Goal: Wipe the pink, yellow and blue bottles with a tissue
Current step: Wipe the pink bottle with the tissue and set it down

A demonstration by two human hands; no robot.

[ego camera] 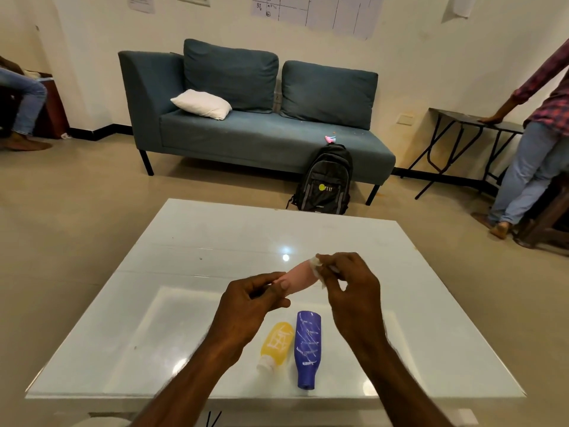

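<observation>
From the head camera, the left hand (pixel 246 303) gripped one end of the pink bottle (pixel 300 280), holding it raised above a white glossy table (pixel 184 241). The right hand (pixel 351 288) pinched a small white tissue (pixel 317 268) against the bottle's far end. Nearer the viewer, the yellow bottle (pixel 277 343) and the blue bottle (pixel 307 346) lay side by side on the table, both scribbled with white marks. A teal sofa (pixel 246 134) and a black backpack (pixel 326 180) stood beyond.

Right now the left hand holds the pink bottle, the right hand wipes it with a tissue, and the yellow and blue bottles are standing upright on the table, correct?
Not quite: the head view shows the yellow bottle and blue bottle lying on their sides on the table. The rest holds.
</observation>
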